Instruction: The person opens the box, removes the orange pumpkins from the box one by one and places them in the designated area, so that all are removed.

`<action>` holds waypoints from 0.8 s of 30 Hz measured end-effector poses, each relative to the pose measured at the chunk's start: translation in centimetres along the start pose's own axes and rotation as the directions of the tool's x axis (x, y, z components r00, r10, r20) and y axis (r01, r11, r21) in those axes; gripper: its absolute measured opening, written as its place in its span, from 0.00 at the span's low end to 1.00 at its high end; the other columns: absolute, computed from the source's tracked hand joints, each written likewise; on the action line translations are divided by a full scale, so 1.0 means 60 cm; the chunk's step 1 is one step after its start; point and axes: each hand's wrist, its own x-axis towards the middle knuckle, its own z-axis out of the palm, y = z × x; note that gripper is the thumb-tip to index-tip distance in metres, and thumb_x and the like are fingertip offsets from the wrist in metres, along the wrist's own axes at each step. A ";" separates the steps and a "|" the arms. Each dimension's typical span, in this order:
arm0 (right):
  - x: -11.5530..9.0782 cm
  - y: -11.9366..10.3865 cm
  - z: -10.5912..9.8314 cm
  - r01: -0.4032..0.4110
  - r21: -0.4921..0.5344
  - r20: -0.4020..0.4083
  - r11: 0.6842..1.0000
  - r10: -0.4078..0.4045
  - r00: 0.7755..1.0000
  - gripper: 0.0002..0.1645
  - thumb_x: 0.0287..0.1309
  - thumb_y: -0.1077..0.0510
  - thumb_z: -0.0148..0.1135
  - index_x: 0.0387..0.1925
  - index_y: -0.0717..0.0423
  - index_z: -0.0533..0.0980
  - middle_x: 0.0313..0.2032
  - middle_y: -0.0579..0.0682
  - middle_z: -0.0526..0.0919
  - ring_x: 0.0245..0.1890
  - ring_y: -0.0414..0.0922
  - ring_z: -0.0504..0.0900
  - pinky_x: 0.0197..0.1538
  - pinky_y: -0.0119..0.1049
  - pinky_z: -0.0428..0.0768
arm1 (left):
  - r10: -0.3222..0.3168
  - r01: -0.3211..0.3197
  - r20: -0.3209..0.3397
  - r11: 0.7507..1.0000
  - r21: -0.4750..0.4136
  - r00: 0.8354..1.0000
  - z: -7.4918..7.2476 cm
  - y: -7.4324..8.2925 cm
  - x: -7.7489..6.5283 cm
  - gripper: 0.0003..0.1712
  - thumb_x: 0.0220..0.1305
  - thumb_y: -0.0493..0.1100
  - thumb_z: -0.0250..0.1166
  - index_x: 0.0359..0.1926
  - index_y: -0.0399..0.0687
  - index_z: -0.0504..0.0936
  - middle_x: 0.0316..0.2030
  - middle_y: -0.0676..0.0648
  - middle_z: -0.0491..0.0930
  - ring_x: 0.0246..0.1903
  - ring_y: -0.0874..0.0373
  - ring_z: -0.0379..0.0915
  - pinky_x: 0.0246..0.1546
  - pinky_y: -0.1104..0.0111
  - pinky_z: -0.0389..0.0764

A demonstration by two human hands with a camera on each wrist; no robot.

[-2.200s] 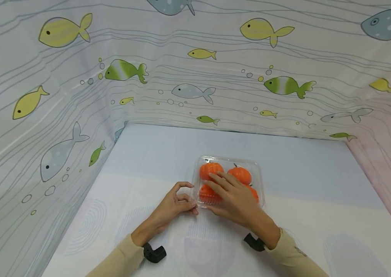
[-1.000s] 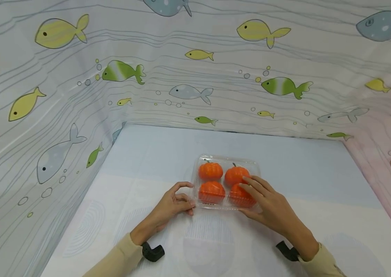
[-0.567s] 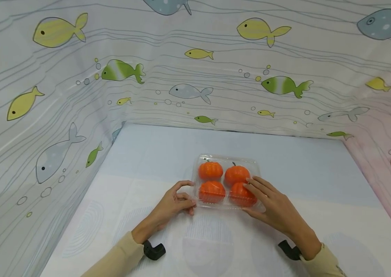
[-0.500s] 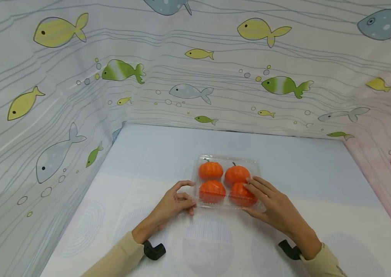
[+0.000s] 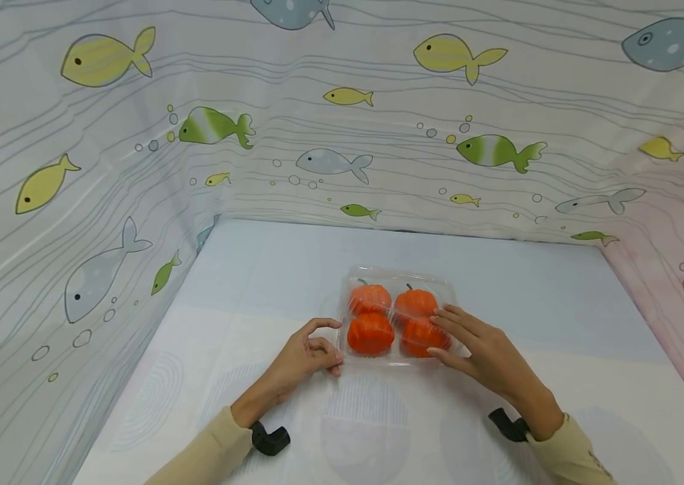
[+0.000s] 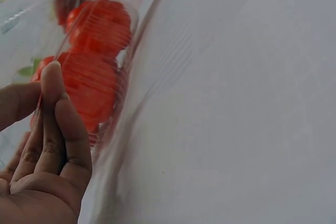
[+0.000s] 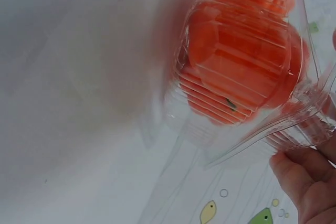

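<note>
A clear plastic clamshell container (image 5: 390, 362) sits on the table with several small orange toy pumpkins (image 5: 371, 335) inside, two of them showing dark stems. My left hand (image 5: 298, 360) is at its left side; in the left wrist view, the thumb and index finger pinch the thin plastic rim (image 6: 65, 40). At the front right corner is my right hand (image 5: 487, 353), its thumb at the front edge and its fingers over the right side. In the right wrist view the right fingers (image 7: 294, 174) grip the lid's rim, which stands apart from the base. The palm is mostly out of frame.
The table (image 5: 257, 263) has a pale blue and white cover. Fish-printed curtains (image 5: 330, 121) stand behind it and along both sides. Each wrist carries a black camera mount (image 5: 270, 441) close above the tabletop.
My right hand has moved right, from over the left pumpkins to the front right corner, and its thumb has risen. The lid's front has lifted slightly. My left hand has stayed in place.
</note>
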 end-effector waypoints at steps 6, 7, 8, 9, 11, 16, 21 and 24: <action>0.005 0.008 -0.009 0.015 -0.002 -0.036 1.000 -0.015 0.999 0.36 0.71 0.35 0.59 0.60 0.62 0.79 0.56 0.60 0.84 0.55 0.59 0.85 0.50 0.47 0.83 | 0.003 -0.003 -0.002 1.000 -0.002 1.000 0.004 0.004 -0.001 0.36 0.67 0.35 0.71 0.71 0.43 0.65 0.32 0.40 0.81 0.31 0.46 0.85 0.45 0.57 0.86; 0.007 0.009 -0.012 0.012 0.001 -0.046 1.000 -0.012 0.999 0.35 0.71 0.36 0.60 0.60 0.63 0.79 0.56 0.60 0.84 0.53 0.58 0.85 0.48 0.49 0.84 | 0.002 -0.002 -0.002 1.000 -0.001 1.000 0.004 0.004 -0.001 0.36 0.67 0.35 0.71 0.71 0.43 0.65 0.32 0.40 0.81 0.31 0.46 0.85 0.44 0.57 0.86; 0.009 0.010 -0.015 0.004 0.010 -0.050 1.000 -0.004 0.999 0.35 0.70 0.37 0.62 0.60 0.63 0.79 0.56 0.60 0.84 0.53 0.58 0.86 0.48 0.49 0.84 | 0.001 -0.001 -0.003 1.000 0.000 1.000 0.005 0.004 -0.001 0.36 0.67 0.35 0.71 0.71 0.43 0.65 0.31 0.40 0.81 0.31 0.45 0.85 0.44 0.57 0.86; 0.011 0.011 -0.018 -0.004 0.015 -0.051 1.000 0.005 0.999 0.35 0.70 0.37 0.62 0.60 0.62 0.79 0.56 0.59 0.84 0.53 0.57 0.86 0.47 0.50 0.84 | -0.001 0.001 -0.004 1.000 0.005 1.000 0.005 0.004 -0.001 0.36 0.66 0.35 0.71 0.71 0.43 0.65 0.31 0.41 0.80 0.32 0.45 0.85 0.44 0.58 0.86; 0.015 0.011 -0.023 -0.017 0.023 -0.036 1.000 0.018 0.999 0.34 0.68 0.38 0.66 0.61 0.60 0.79 0.57 0.58 0.84 0.54 0.56 0.85 0.50 0.47 0.83 | -0.007 0.007 -0.010 1.000 0.013 1.000 0.004 0.005 0.000 0.36 0.67 0.35 0.70 0.71 0.43 0.65 0.32 0.40 0.81 0.32 0.44 0.85 0.45 0.58 0.86; 0.019 0.015 -0.025 -0.031 0.036 -0.012 0.999 0.031 0.999 0.36 0.64 0.37 0.69 0.62 0.58 0.79 0.59 0.55 0.83 0.58 0.54 0.83 0.58 0.36 0.77 | -0.008 0.009 -0.014 1.000 0.015 1.000 0.004 0.003 0.001 0.35 0.68 0.34 0.69 0.71 0.43 0.64 0.35 0.37 0.83 0.32 0.46 0.84 0.46 0.58 0.86; 0.021 0.018 -0.030 -0.028 0.061 -0.044 0.998 0.031 0.999 0.37 0.61 0.38 0.72 0.62 0.58 0.80 0.60 0.54 0.82 0.60 0.53 0.81 0.66 0.26 0.68 | 0.001 -0.001 -0.007 1.000 0.009 1.000 0.004 0.002 0.003 0.35 0.69 0.35 0.69 0.72 0.43 0.64 0.35 0.37 0.83 0.32 0.46 0.84 0.46 0.57 0.85; 0.026 0.016 -0.033 -0.007 0.051 -0.091 0.999 0.012 0.996 0.36 0.64 0.36 0.68 0.61 0.57 0.80 0.60 0.55 0.82 0.60 0.54 0.80 0.68 0.24 0.64 | 0.004 -0.004 -0.007 1.000 0.010 1.000 0.003 0.001 0.004 0.35 0.69 0.35 0.69 0.71 0.44 0.64 0.35 0.37 0.82 0.32 0.46 0.84 0.46 0.58 0.85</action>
